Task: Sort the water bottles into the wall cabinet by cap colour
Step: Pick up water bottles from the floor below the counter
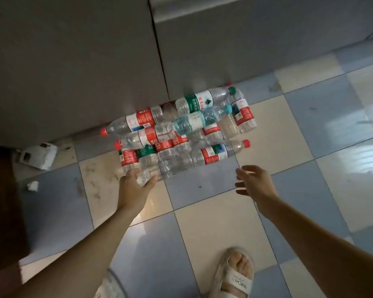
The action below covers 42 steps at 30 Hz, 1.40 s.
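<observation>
Several empty water bottles (181,134) lie in a heap on the tiled floor against grey cabinet doors (73,72). Most have red caps and red labels; one on top has a green cap (232,90), another a light blue cap (228,109). My left hand (136,183) reaches the near edge of the heap, its fingers curled round the base of a clear green-labelled bottle (148,162). My right hand (252,181) hovers open below the heap's right end, fingers spread, touching nothing.
A crumpled white packet (39,154) and a scrap of paper (33,186) lie on the floor at the left. My foot in a white slipper (235,274) stands at the bottom. The floor is blue and cream tiles (299,136).
</observation>
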Available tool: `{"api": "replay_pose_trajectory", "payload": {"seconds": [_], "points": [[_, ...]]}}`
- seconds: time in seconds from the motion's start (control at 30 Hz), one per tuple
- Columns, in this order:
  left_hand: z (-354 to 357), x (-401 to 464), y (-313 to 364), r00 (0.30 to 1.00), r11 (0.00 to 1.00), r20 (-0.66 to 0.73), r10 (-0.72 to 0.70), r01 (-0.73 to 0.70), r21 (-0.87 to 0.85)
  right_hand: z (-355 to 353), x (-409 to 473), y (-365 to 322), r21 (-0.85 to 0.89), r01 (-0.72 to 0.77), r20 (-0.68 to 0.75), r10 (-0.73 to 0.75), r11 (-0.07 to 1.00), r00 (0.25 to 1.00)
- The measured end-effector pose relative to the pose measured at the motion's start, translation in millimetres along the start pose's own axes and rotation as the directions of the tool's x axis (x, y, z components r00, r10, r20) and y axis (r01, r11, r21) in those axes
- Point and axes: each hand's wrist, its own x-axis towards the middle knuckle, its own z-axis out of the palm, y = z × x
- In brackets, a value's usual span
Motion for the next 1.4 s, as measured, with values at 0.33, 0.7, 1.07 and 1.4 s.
{"api": "replay_pose_trajectory", "payload": {"seconds": [0.33,0.7,1.07,1.4], "points": [[96.1,90.6,-89.1,0.97,0.92,-0.14,-0.199,0.135,-0.367,42.1,143.6,49.3,0.223,0.011,-0.157,0.025,0.975,0.987],[112.9,96.2,-84.6,0.891,0.495,-0.04,-0.452,0.214,-0.842,51.3,192.0,25.5,0.408,-0.05,-0.229,0.156,0.912,0.961],[74.2,75.9,-75.2,0.917,0.779,-0.3,-0.263,0.018,-0.627,54.4,169.0,9.9,0.431,-0.084,-0.155,0.165,0.899,0.974],[39.0,16.4,5.2,0.805,0.837,-0.245,0.541,-0.543,0.065,60.5,68.6,-12.5,-0.097,0.544,-0.194,-0.552,0.833,0.811]]}}
